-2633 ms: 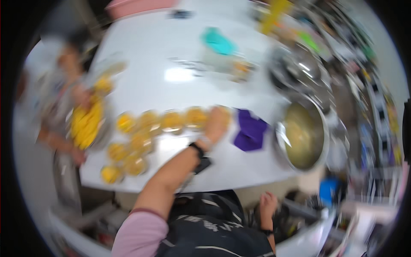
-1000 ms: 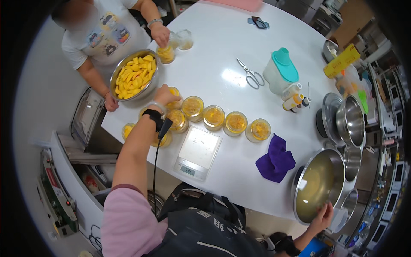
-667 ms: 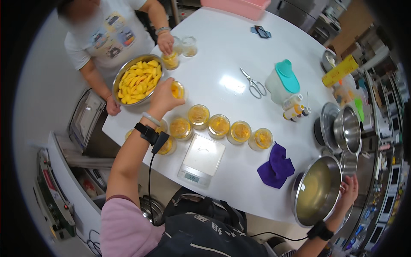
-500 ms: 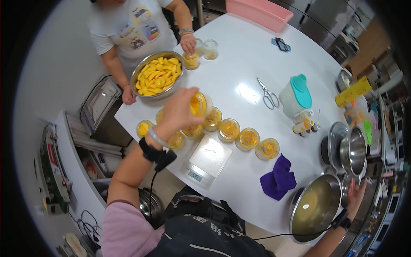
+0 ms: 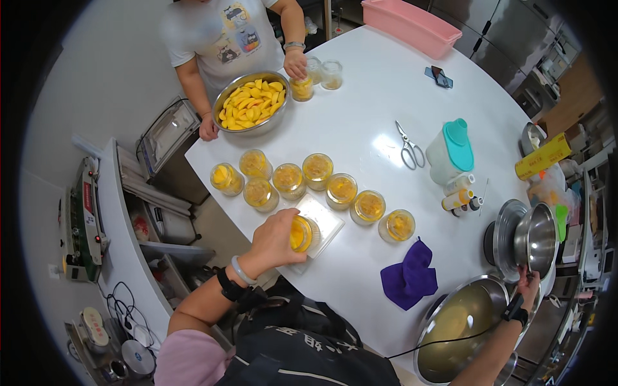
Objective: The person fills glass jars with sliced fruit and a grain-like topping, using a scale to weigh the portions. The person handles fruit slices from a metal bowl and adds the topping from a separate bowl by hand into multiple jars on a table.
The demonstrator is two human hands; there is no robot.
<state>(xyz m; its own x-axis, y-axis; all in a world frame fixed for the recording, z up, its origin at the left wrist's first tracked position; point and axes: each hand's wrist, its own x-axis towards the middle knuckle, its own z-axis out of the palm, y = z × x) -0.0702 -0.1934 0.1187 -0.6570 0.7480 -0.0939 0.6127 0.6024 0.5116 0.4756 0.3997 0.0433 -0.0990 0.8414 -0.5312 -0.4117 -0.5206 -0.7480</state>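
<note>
My left hand point(image 5: 278, 239) grips a glass jar point(image 5: 305, 235) of yellow fruit pieces over the white kitchen scale point(image 5: 325, 222); whether the jar rests on the plate I cannot tell. Several similar filled jars point(image 5: 289, 181) stand just beyond it, in a bent row. At the far right, my right hand point(image 5: 529, 286) has its fingers drawn together by the lower edge of a steel bowl point(image 5: 535, 239); what they hold is hidden. Beside that forearm sits a large steel basin point(image 5: 425, 350) of pale yellow liquid.
Across the table a co-worker's hand point(image 5: 295, 64) is at another jar point(image 5: 301, 90), near a bowl of yellow peach slices point(image 5: 252, 106). Scissors point(image 5: 410, 148), a teal-lidded container point(image 5: 450, 154), small bottles point(image 5: 460, 196) and a purple cloth point(image 5: 412, 276) lie around. A black cable crosses the basin.
My left hand has brought the jar down and nearer me, from above the other jars to the scale. My right hand's fingers, spread before, have drawn together beside the steel bowl.
</note>
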